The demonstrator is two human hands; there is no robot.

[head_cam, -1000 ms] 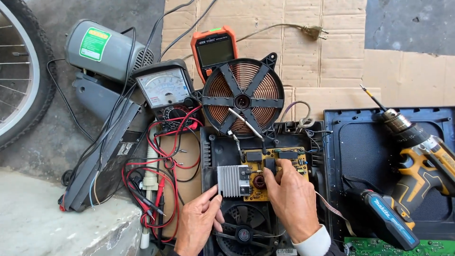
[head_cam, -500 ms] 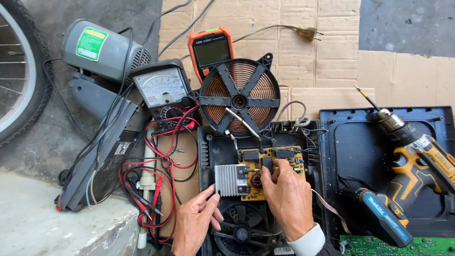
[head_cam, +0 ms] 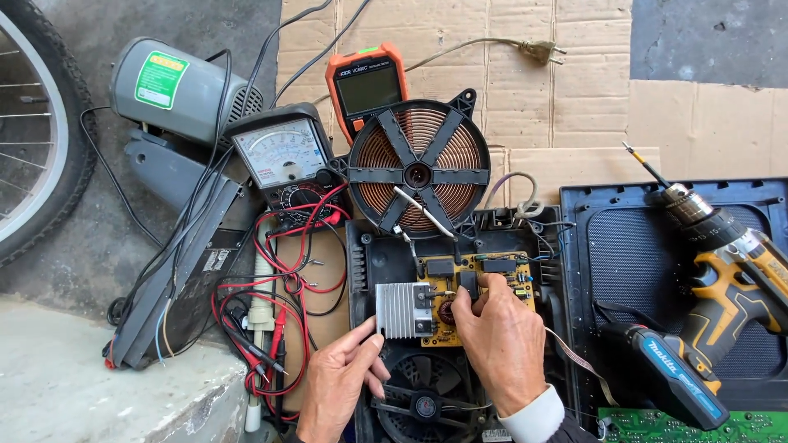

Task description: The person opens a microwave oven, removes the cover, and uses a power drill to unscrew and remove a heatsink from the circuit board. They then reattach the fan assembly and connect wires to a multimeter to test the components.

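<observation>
**Fingers on the circuit board, both hands at the open cooker**

Your right hand [head_cam: 501, 340] lies over the yellow circuit board [head_cam: 480, 287], its fingers [head_cam: 468, 299] pinched on a dark component near the board's middle. Your left hand [head_cam: 341, 385] rests just below the ribbed aluminium heatsink [head_cam: 398, 310], fingers loosely spread, fingertips touching its lower edge. The board sits inside the black cooker housing [head_cam: 365, 262], above the round fan [head_cam: 423, 398] and below the copper induction coil [head_cam: 419, 174]. An analogue meter [head_cam: 283, 156] and an orange digital multimeter [head_cam: 367, 86] stand to the left. Two cordless drills [head_cam: 722, 271] lie on the black cover at right.
</observation>
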